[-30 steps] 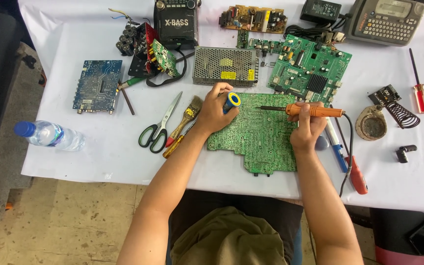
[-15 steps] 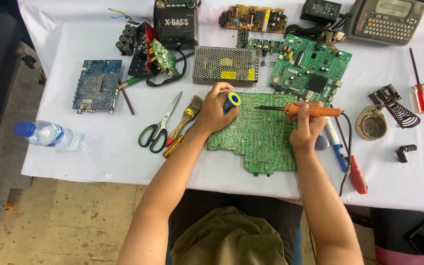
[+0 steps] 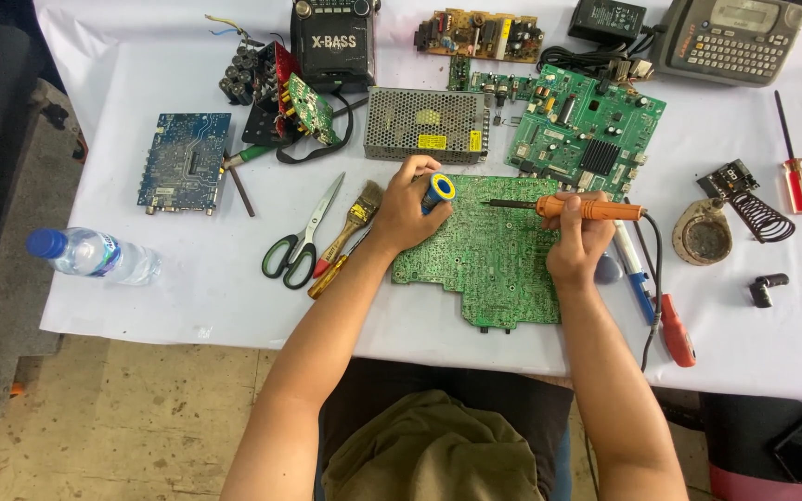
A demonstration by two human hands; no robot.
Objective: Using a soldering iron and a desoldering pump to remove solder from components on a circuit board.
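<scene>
- Right now the right hand point(image 3: 575, 243) is gripping an orange soldering iron point(image 3: 568, 207), fingers closed round the handle.
- Its long axis is lying level, tip pointing left toward the left hand point(image 3: 404, 215).
- That hand is pinching a blue-and-yellow solder spool point(image 3: 437, 191), just beside the tip.
- Both are hovering over the green circuit board point(image 3: 489, 264), near the tabletop's point(image 3: 187, 288) front edge.
</scene>
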